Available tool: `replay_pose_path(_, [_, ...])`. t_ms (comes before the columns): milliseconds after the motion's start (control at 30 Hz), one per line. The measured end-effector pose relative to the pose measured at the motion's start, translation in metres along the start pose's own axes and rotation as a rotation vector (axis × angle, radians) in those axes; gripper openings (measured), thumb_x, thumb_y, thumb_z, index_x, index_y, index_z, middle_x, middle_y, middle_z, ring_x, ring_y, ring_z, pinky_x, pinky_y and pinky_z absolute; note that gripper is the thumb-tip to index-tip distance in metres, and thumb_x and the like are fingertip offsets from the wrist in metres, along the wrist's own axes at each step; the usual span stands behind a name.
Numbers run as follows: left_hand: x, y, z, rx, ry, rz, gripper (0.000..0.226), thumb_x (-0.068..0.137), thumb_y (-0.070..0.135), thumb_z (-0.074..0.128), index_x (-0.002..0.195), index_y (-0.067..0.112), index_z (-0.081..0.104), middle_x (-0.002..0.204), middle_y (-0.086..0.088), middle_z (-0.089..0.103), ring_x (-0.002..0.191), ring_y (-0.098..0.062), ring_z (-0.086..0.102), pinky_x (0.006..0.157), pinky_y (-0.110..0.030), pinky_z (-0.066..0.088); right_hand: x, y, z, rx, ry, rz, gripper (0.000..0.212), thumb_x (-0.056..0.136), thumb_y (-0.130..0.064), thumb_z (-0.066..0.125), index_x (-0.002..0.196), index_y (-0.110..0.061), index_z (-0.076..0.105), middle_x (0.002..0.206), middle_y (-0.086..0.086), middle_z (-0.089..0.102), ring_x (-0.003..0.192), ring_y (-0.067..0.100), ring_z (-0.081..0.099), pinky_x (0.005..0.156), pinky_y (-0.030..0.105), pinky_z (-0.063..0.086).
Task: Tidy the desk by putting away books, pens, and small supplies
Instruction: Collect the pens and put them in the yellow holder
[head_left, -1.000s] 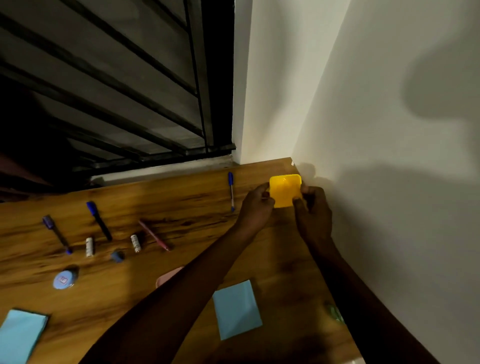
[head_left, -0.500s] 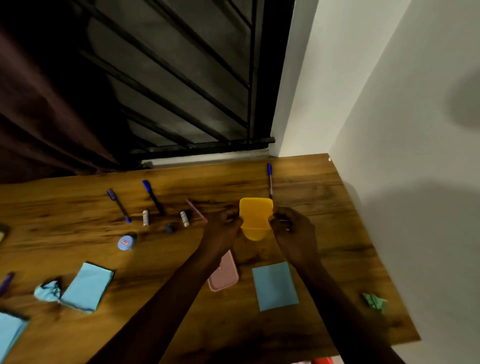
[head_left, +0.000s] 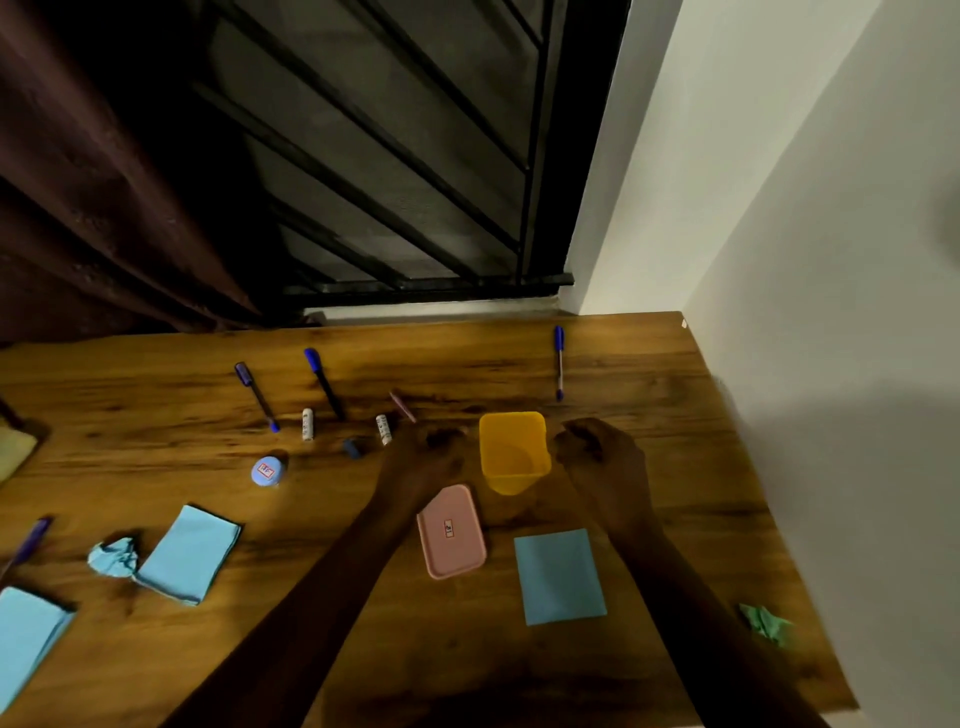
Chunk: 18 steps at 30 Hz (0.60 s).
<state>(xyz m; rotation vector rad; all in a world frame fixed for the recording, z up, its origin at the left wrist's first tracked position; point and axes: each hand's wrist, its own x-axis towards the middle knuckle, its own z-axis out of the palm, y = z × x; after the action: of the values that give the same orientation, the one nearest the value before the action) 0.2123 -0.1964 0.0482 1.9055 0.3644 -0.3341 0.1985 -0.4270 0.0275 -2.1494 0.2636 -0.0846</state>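
Standing upright on the wooden worktop (head_left: 675, 415), the yellow cup (head_left: 511, 452) sits between left hand (head_left: 431, 457) and right hand (head_left: 597, 457); both hands' fingers curl loosely, gripping nothing visible; the blue-capped pen (head_left: 324, 387), left of the cup, looks light, stiff, slippery; pinch mid-barrel.
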Motion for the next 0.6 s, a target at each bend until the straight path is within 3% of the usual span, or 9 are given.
replay_pose_path(133, [0.038, -0.012, -0.027, 0.148, 0.172, -0.049, 0.013, 0.092, 0.024, 0.068, 0.085, 0.018, 0.076, 0.079, -0.007, 0.076, 0.071, -0.02, 0.074, 0.071, -0.044, 0.064, 0.039, -0.001, -0.012, -0.031, 0.011, 0.003, 0.014, 0.095, -0.031, 0.069, 0.099, -0.021, 0.077, 0.085, -0.013, 0.072, 0.073, -0.009, 0.063, 0.062, 0.002, 0.041])
replay_pose_path(200, [0.048, -0.006, -0.033, 0.235, 0.225, -0.06, 0.015, 0.092, 0.026, 0.07, 0.084, 0.014, 0.075, 0.072, -0.006, 0.072, 0.063, -0.018, 0.07, 0.062, -0.037, 0.061, 0.067, -0.003, -0.013, -0.08, -0.02, 0.013, 0.015, 0.093, -0.027, 0.07, 0.102, -0.016, 0.076, 0.088, -0.008, 0.072, 0.071, -0.009, 0.06, 0.057, 0.001, 0.041])
replay_pose_path(267, [0.058, -0.002, -0.031, 0.285, 0.231, -0.048, 0.021, 0.089, 0.029, 0.074, 0.075, 0.014, 0.072, 0.064, -0.003, 0.07, 0.057, -0.016, 0.068, 0.054, -0.03, 0.057, 0.095, 0.0, -0.009, -0.132, -0.073, 0.059, 0.023, 0.092, -0.028, 0.07, 0.112, -0.015, 0.072, 0.092, -0.005, 0.07, 0.072, -0.001, 0.064, 0.055, 0.007, 0.044])
replay_pose_path(300, [0.062, -0.001, -0.029, 0.334, 0.212, -0.052, 0.026, 0.087, 0.034, 0.075, 0.071, 0.015, 0.071, 0.061, -0.002, 0.069, 0.056, -0.015, 0.068, 0.053, -0.028, 0.055, 0.109, 0.002, -0.006, -0.145, -0.097, 0.093, 0.029, 0.091, -0.028, 0.071, 0.117, -0.015, 0.068, 0.096, -0.003, 0.07, 0.074, 0.007, 0.067, 0.06, 0.017, 0.052])
replay_pose_path(367, [0.077, -0.006, -0.023, 0.427, 0.18, -0.097, 0.032, 0.081, 0.047, 0.074, 0.073, 0.016, 0.072, 0.063, -0.003, 0.072, 0.06, -0.019, 0.072, 0.059, -0.031, 0.06, 0.132, 0.008, 0.003, -0.199, -0.133, 0.143, 0.034, 0.088, -0.029, 0.073, 0.117, -0.014, 0.064, 0.099, 0.005, 0.071, 0.079, 0.02, 0.07, 0.069, 0.036, 0.061])
replay_pose_path(400, [0.086, -0.013, -0.021, 0.469, 0.17, -0.12, 0.034, 0.078, 0.05, 0.072, 0.079, 0.016, 0.071, 0.067, -0.005, 0.074, 0.063, -0.021, 0.074, 0.063, -0.035, 0.063, 0.141, 0.01, 0.008, -0.245, -0.148, 0.146, 0.033, 0.088, -0.03, 0.074, 0.113, -0.013, 0.062, 0.099, 0.007, 0.07, 0.081, 0.022, 0.069, 0.07, 0.038, 0.06])
replay_pose_path(500, [0.126, -0.049, -0.018, 0.5, 0.149, -0.172, 0.034, 0.069, 0.047, 0.067, 0.087, 0.018, 0.068, 0.078, -0.011, 0.077, 0.07, -0.028, 0.076, 0.066, -0.044, 0.064, 0.159, 0.015, 0.02, -0.379, -0.175, 0.101, 0.032, 0.089, -0.032, 0.074, 0.11, -0.011, 0.062, 0.102, 0.009, 0.067, 0.087, 0.025, 0.064, 0.066, 0.033, 0.05])
replay_pose_path(600, [0.125, -0.046, -0.017, 0.561, 0.197, -0.183, 0.032, 0.071, 0.044, 0.069, 0.085, 0.016, 0.073, 0.084, -0.01, 0.077, 0.078, -0.026, 0.075, 0.066, -0.029, 0.06, 0.167, 0.017, 0.026, -0.475, -0.179, 0.025, 0.032, 0.09, -0.029, 0.073, 0.113, -0.01, 0.061, 0.107, 0.012, 0.066, 0.092, 0.029, 0.064, 0.069, 0.033, 0.047])
